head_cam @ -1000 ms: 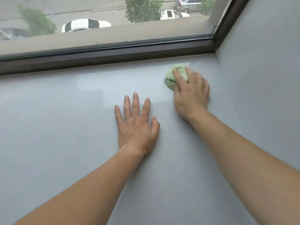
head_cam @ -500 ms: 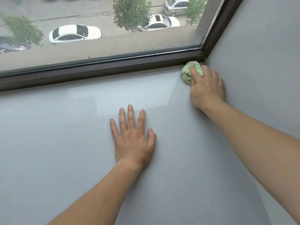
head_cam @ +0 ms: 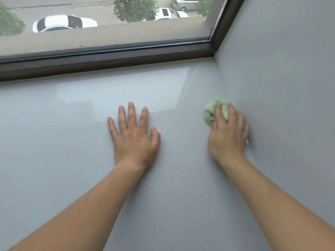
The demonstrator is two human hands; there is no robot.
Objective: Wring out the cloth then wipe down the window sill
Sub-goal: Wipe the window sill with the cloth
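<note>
- Green cloth (head_cam: pixel 210 113), balled, on window sill (head_cam: pixel 72 142) beside side wall (head_cam: pixel 281 87), poking past fingertips.
- Right hand (head_cam: pixel 227 136) grips it, fingers curled over top.
- Left hand (head_cam: pixel 133 138) flat on sill, fingers spread.

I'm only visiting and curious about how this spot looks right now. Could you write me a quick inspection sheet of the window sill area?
Surface: grey window sill, glossy, faintly speckled, with a pale reflection near the window.
Job's things: green cloth, bunched up, on the sill close to the side wall.
Clutter: nothing seen.
Hands: left hand lies flat on the sill with fingers spread; right hand is curved over the cloth, pressing it onto the sill.
Cables: nothing seen.
Surroundings: dark window frame along the back of the sill; outside, a white car and trees.
</note>
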